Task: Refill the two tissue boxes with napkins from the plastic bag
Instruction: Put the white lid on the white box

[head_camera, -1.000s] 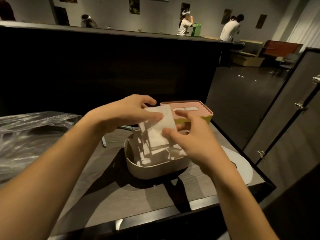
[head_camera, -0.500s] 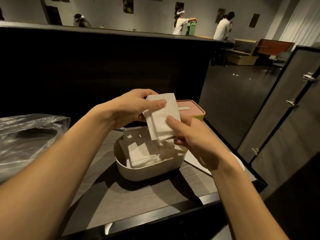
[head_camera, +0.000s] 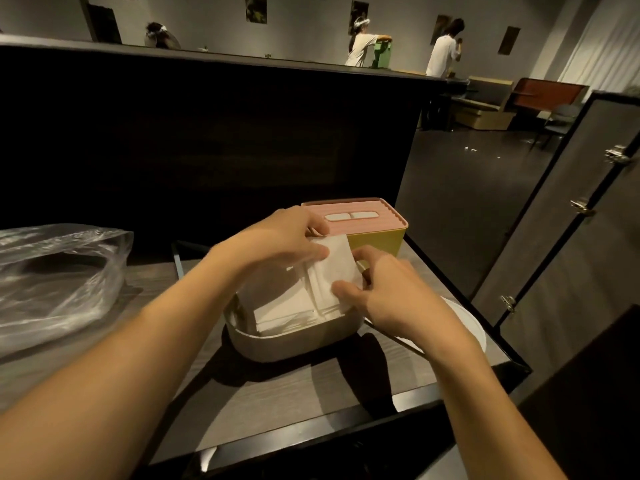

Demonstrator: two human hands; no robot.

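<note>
1. In the open cream tissue box, oval and smooth-walled, lie stacked white napkins.
2. Over it, the left hand and right hand pinch a folded napkin, perhaps several.
3. Behind stands the pink-lidded yellow box, closed.
4. Left on the wood-grain counter sits the crinkled clear plastic bag.

Dim restaurant dining room, dark booth partition, upholstered bench seat, wall pictures
</note>
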